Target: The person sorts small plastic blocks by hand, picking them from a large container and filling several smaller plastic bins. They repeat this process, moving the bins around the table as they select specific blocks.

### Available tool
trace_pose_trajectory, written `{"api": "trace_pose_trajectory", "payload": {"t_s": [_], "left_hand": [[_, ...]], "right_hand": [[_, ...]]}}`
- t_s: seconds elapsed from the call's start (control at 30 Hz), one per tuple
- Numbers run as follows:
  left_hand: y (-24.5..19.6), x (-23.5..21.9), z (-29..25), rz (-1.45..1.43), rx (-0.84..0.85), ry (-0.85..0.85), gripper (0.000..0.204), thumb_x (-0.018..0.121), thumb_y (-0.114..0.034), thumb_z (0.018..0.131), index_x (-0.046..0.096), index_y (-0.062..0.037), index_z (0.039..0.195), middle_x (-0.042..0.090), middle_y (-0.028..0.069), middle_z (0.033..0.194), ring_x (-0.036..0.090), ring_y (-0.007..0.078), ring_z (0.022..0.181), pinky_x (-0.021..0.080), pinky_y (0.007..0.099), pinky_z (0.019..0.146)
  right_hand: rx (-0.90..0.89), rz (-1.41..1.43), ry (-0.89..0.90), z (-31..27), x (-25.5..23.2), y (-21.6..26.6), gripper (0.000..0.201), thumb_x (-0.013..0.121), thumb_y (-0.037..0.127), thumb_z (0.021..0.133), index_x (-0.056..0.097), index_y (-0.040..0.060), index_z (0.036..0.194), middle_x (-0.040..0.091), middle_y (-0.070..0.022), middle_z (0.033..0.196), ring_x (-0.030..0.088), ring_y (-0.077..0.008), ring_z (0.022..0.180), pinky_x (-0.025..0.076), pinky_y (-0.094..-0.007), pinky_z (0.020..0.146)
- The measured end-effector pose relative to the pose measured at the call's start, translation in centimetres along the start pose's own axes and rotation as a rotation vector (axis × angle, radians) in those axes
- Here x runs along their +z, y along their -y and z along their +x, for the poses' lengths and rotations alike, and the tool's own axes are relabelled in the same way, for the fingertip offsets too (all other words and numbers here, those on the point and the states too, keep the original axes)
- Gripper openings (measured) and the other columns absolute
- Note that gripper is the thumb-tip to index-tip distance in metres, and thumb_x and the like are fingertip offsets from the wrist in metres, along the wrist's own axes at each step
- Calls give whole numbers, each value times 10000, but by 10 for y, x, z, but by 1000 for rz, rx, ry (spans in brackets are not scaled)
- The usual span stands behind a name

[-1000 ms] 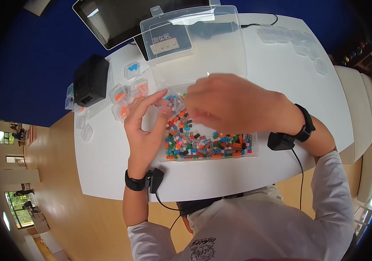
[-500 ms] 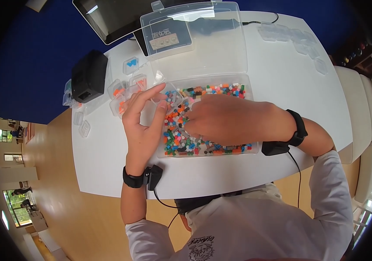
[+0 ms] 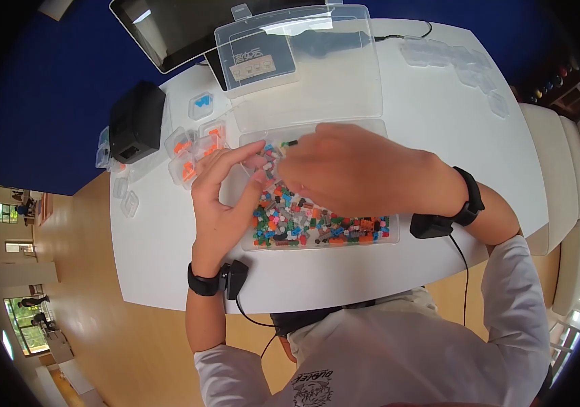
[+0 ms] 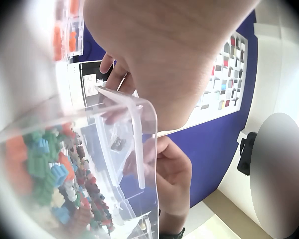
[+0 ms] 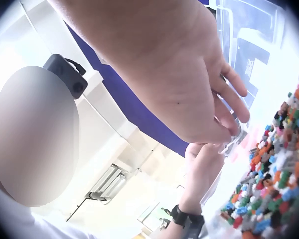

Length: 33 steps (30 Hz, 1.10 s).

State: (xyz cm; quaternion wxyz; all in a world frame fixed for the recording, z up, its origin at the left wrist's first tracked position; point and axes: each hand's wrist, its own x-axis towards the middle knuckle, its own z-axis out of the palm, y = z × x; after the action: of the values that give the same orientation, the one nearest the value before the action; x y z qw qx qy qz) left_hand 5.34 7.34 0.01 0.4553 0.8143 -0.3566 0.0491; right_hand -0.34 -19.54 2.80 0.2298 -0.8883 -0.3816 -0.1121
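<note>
My left hand [image 3: 222, 203] holds a small clear plastic box [image 3: 273, 159] between thumb and fingers, over the left side of a wide clear bin [image 3: 242, 237]. Small colourful building bricks [image 3: 303, 220] fill the bin. My right hand [image 3: 371, 169] is over the bin with bent fingers, its fingertips at the small box. In the right wrist view, the right fingers [image 5: 234, 94] point down towards the left hand [image 5: 204, 162], close to a greyish piece. Whether the right fingertips pinch a brick I cannot tell; the palm hides them in the head view.
The bin's clear lid [image 3: 337, 81] stands open behind it. On the left are small boxes with orange bricks [image 3: 183, 169], one with blue bricks [image 3: 202, 103], and a black device [image 3: 137, 122]. More clear boxes [image 3: 446, 54] lie at the far right. A screen [image 3: 188, 27] stands behind.
The right hand came down among the bricks on the right of the small box, then moved left and up to the box. The left hand has kept its hold nearly in place.
</note>
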Motion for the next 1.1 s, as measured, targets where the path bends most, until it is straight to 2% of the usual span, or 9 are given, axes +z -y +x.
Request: {"api": "trace_pose_trajectory", "payload": {"t_s": [0.07,0.17,0.2,0.27,0.37,0.5,0.57,0.9,1.1], "left_hand": [[5,0,0,1,10,-44,420,825,-48,972,832,-88,1391,853,63,1110,719,223,1095,421,437,1184],[3,1,-1,-2,-21,-74,413,822,-65,992,832,-98,1404,859,58,1133,714,209,1122,438,423,1170],[1,1,-2,-2,-21,-73,413,822,-65,992,832,-98,1404,859,58,1133,714,209,1122,438,423,1170],[-2,1,-1,-13,-52,-96,394,783,-78,1041,815,-64,1433,866,64,1162,723,191,1210,443,436,1233],[1,1,-1,-30,-53,-106,415,814,-74,1004,827,-99,1418,855,64,1148,685,194,1135,469,408,1137],[2,3,-1,-28,-52,-107,419,811,-75,1003,827,-99,1421,854,65,1149,674,195,1121,468,408,1135],[0,3,-2,-21,-84,-77,381,782,-108,1060,811,-79,1439,862,63,1164,728,184,1203,448,435,1218],[4,4,-1,33,-78,-50,386,783,-114,1060,811,-87,1445,860,60,1158,733,169,1172,444,417,1203],[3,4,1,16,-81,-53,396,788,-112,1055,808,-80,1449,862,59,1156,733,166,1165,445,412,1187]], "right_hand": [[116,-12,408,5,1,9,158,769,168,1064,716,38,1135,727,-109,1097,753,-352,1036,594,-499,921],[131,133,493,5,15,8,175,787,158,1046,728,31,1151,728,-119,1119,758,-362,1062,601,-504,947],[132,134,492,2,23,5,175,787,158,1046,728,31,1151,728,-119,1119,758,-362,1062,601,-504,947],[9,256,271,0,34,1,174,793,146,1039,733,32,1156,724,-117,1108,758,-365,1063,605,-505,929],[35,183,377,3,34,0,162,785,112,1022,736,39,1158,717,-119,1090,758,-365,1047,605,-508,898],[77,182,413,0,29,-1,149,773,58,983,740,25,1124,718,-125,1073,758,-364,1025,598,-514,866],[90,108,491,0,23,1,129,753,17,948,739,0,1075,720,-144,1052,759,-369,1002,591,-511,856],[83,93,417,-5,32,-2,122,746,22,946,725,-52,1041,724,-173,1017,747,-382,972,585,-501,865],[-10,22,379,-8,37,0,90,724,24,959,710,-37,1024,687,-151,1043,717,-335,1006,565,-479,898]]}}
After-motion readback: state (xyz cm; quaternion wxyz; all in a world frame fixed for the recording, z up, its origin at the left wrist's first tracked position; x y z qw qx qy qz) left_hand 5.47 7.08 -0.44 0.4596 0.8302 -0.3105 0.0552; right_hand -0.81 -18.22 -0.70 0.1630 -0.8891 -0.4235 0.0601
